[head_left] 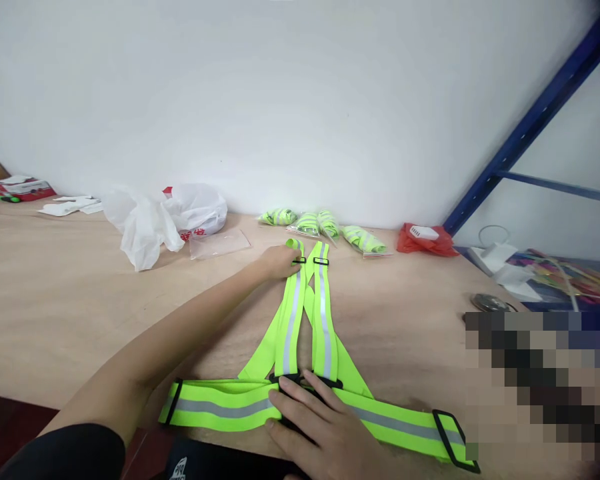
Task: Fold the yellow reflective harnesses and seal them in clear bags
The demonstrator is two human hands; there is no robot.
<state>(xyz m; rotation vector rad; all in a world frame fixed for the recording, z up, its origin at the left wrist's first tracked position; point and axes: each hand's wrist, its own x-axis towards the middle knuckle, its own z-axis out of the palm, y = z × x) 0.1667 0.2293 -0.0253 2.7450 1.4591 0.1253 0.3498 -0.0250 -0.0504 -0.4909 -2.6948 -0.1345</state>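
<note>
A neon-yellow reflective harness vest (325, 313) with grey stripes lies spread on the wooden table. Its two shoulder straps point away from me, and its waist belt runs across the near edge. My left hand (281, 261) reaches to the far end of the left shoulder strap, fingers closed on it beside a black slider buckle (321, 261). Flat over the middle of the belt lies my right hand (325, 427), fingers spread, covering much of the black centre buckle. A black adjuster (450, 440) sits at the belt's right end, another adjuster (174, 402) at its left.
Several bagged reflective vests (363, 240) lie along the wall. White plastic bags (145, 227) and a flat clear bag (219, 245) are at the left. A red bag (425, 241) sits near the blue metal rack (530, 127). A pixelated patch hides the right side.
</note>
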